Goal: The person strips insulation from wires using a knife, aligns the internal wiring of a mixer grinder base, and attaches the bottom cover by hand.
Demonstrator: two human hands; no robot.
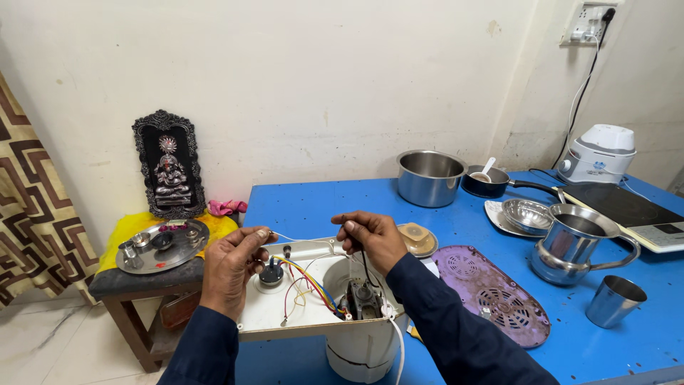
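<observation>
I have both hands raised just above the opened white appliance (pixel 306 306), which sits on the near left corner of the blue counter (pixel 320 199) with its underside up and its wiring exposed. My left hand (pixel 231 274) is pinched shut on a thin white wire (pixel 303 240); my right hand (pixel 370 239) is pinched shut on a thin black wire (pixel 367 271). The 2 hands are apart, level with each other, with a clear gap between them.

The relation that counts: the black wire drops almost straight down from my right fingertips to the small motor block (pixel 362 299) in the round opening, so its long axis is near vertical and it lies directly below that hand. The white wire runs roughly sideways from my left fingertips toward the right hand. A bundle of coloured wires (pixel 310 281), red, yellow and blue, slants from the black round knob (pixel 271 274) near my left hand down toward the motor block. The right hand is the nearer one to the motor block; the left is nearer the knob.

The purple perforated cover plate (pixel 491 296) lies flat on the counter, well to the right of my right forearm.
</observation>
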